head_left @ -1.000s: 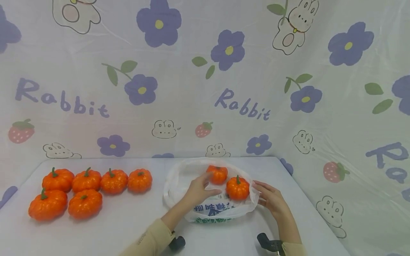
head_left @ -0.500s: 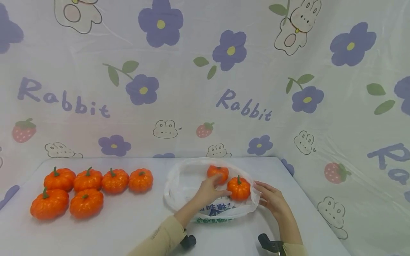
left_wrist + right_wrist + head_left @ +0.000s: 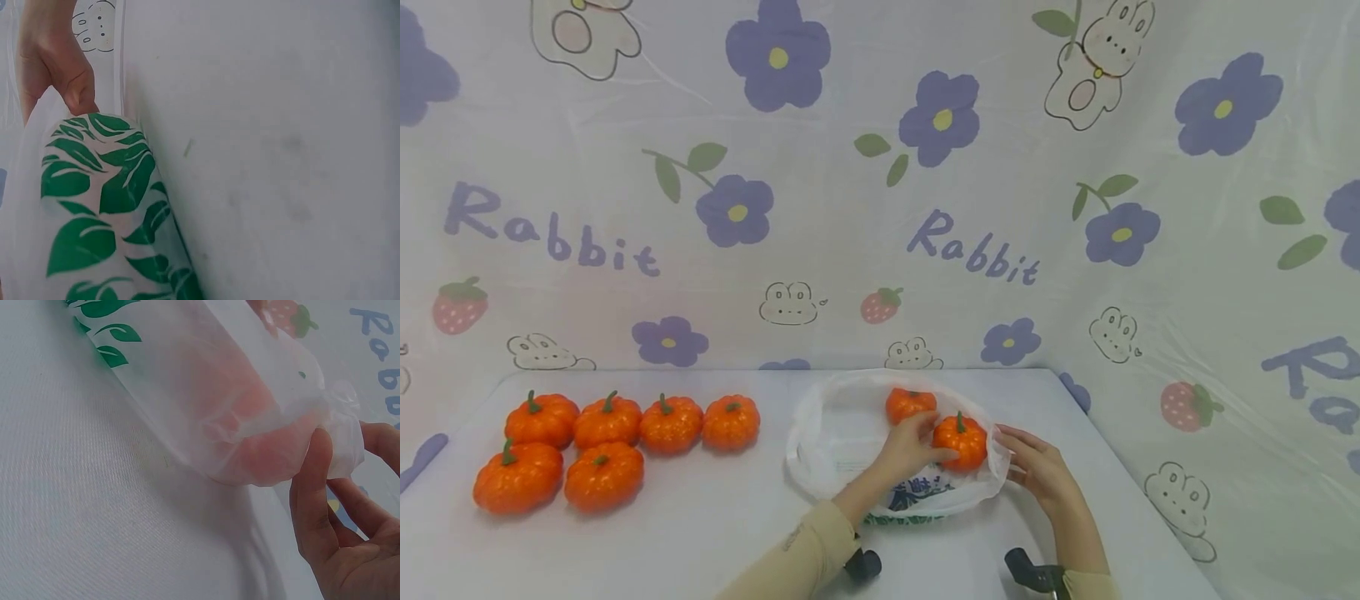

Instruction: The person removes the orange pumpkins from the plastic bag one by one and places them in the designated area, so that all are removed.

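Note:
A white translucent plastic bag (image 3: 808, 408) with green leaf print lies with its mouth wide open. Two orange toy pumpkins are inside: a rear one (image 3: 910, 403) and a front one (image 3: 964, 446) with an upright green stem. My left hand (image 3: 906, 450) reaches into the bag, fingers and thumb spread at the front pumpkin's left side. It seems to touch it; the far fingers are partly hidden. With thumb and fingers, my right hand (image 3: 340, 512) pinches the bag's right rim. Through the plastic in the right wrist view, the pumpkin is an orange blur.
On the left of the white table (image 3: 700, 517) several more pumpkins (image 3: 604, 477) stand in two rows. A printed curtain (image 3: 835, 250) hangs behind the table and along its right side. A dark wrist mount (image 3: 865, 567) sits below each hand.
My left hand has moved right inside the bag, from the space left of the pumpkins to the front pumpkin. The right hand keeps its hold on the rim. The view shifts slightly.

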Available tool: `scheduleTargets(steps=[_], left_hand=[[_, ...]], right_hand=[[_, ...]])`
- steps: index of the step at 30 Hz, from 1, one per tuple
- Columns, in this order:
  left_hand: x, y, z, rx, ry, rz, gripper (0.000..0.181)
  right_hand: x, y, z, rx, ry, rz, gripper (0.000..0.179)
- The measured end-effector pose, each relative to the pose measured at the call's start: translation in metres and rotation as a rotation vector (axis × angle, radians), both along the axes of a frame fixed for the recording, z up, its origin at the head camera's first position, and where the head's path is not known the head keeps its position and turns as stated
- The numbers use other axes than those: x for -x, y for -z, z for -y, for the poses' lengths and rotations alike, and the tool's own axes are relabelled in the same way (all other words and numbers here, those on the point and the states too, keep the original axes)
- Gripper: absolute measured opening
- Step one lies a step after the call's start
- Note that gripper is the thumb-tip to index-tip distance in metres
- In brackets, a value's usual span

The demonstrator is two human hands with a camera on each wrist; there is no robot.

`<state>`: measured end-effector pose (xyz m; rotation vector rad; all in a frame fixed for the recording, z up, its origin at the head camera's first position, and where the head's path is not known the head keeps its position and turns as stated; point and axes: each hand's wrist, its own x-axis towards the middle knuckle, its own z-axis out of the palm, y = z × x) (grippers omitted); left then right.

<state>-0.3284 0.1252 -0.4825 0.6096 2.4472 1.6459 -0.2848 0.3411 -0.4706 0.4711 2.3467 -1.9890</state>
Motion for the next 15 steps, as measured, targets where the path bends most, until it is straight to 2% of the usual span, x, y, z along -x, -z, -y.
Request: scheduleTargets(steps=[5, 15], left_hand=[[-0.0004, 0.0005, -0.0064, 0.002, -0.005, 0.017, 0.070], [-0.0003, 0.0042, -0.0111, 0.047, -0.012, 0.004, 0.075]], right_hand=[[-0.0007, 0.0001, -0.0003, 0.002, -0.004, -0.008, 0.065], [-0.0006, 0.0005, -0.0039, 0.015, -0.008, -0.020, 0.062]])
